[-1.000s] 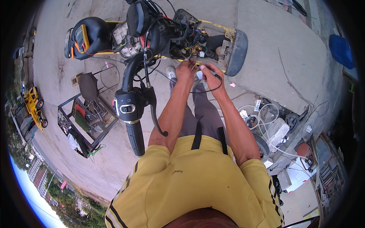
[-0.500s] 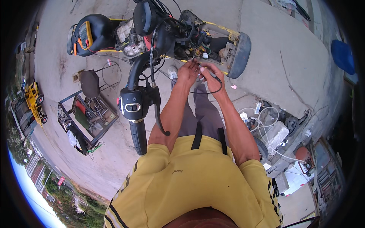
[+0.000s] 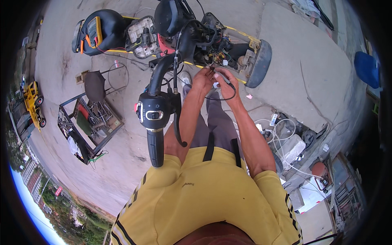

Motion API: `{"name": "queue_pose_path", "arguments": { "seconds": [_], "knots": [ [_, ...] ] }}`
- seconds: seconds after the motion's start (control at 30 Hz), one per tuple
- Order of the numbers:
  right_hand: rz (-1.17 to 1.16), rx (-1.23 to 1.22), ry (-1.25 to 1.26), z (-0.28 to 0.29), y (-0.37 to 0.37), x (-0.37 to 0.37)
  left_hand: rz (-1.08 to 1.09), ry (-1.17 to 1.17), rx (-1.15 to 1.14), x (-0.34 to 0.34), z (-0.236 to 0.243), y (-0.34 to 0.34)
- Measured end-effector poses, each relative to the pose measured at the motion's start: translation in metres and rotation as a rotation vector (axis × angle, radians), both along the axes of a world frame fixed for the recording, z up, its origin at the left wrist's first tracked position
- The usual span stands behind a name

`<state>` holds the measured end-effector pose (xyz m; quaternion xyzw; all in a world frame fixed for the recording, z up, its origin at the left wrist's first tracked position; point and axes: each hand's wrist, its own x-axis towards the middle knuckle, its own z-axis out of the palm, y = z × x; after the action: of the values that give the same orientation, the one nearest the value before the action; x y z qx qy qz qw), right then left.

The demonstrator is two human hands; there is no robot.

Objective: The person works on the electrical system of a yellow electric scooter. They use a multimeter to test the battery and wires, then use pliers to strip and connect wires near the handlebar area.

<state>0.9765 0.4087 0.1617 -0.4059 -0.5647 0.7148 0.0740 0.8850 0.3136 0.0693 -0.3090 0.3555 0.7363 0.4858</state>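
Note:
I look down on a stripped scooter [image 3: 204, 36] lying across the concrete. Both my hands meet at its exposed wiring near the front wheel [image 3: 260, 64]. My left hand [image 3: 203, 80] pinches thin wires between its fingers. My right hand [image 3: 226, 80] grips a small white connector with a black cable [image 3: 222, 97] looping below it. The black handlebar grip with its switch box [image 3: 154, 118] sticks out toward me, just left of my left forearm. What exactly lies between the fingertips is too small to tell.
A multimeter [image 3: 94, 28] with red lead rests on the black seat at upper left. A metal-framed box of tools [image 3: 87, 122] and a round stool [image 3: 94, 85] stand left. White cables and parts [image 3: 286, 139] clutter the right. A yellow toy-like vehicle [image 3: 32, 100] sits far left.
The view has shifted slightly so the scooter and handlebar sit a little higher and to the right. My hands stay together at the wiring, fingers working in small movements.

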Motion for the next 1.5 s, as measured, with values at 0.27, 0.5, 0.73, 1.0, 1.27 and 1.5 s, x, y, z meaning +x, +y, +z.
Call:
{"name": "queue_pose_path", "arguments": {
  "seconds": [0.27,0.5,0.73,1.0,1.27,1.5],
  "knots": [
    [0.005,0.041,-0.026,0.006,-0.004,-0.003,0.011,-0.026,-0.026,-0.001,0.001,0.000],
    [0.298,0.713,-0.034,0.030,-0.017,0.014,-0.134,0.040,0.044,-0.007,0.028,-0.022],
    [0.490,0.821,-0.218,0.052,-0.061,0.017,-0.707,0.654,0.093,-0.020,0.087,-0.091],
    [0.485,0.341,-0.097,0.058,-0.126,0.006,-1.157,1.036,-0.292,-0.058,0.133,-0.183],
    [0.599,0.575,-0.028,0.045,-0.114,0.015,-0.335,0.954,-0.654,-0.129,0.129,-0.296],
    [0.144,0.272,-0.270,0.012,-0.100,0.137,-0.045,1.198,-1.065,-0.336,0.112,-0.348]
  ]
}}
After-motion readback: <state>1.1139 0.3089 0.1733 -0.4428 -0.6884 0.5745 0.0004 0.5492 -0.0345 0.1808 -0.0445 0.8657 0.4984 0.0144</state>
